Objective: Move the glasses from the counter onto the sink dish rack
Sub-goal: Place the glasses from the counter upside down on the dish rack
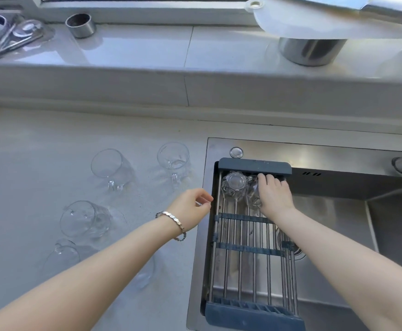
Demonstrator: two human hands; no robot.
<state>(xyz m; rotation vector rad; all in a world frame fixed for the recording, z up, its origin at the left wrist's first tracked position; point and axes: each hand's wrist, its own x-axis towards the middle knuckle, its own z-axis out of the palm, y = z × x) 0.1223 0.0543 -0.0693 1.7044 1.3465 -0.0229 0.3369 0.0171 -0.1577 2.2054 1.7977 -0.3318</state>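
At the far end of the dish rack (247, 235) our right hand (275, 194) grips the second glass (253, 194) beside the first (233, 186), our left hand (191, 207) hangs loosely curled and empty, so we judge the next move a release, then a reach for the tabletop (40, 151) glasses.

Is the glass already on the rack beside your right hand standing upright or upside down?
Upside down: the left glass stands on the rack bars with its closed base facing up. It is beside the glass under the right hand.

The dish rack (250, 235) has dark slate-blue ends and cross-strips with shiny silver rods, set over a brushed steel-grey sink (326, 211). The glasses (111, 166) are clear and colourless on a pale grey, faintly speckled counter (40, 151). A silver bracelet (172, 218) circles the left wrist.
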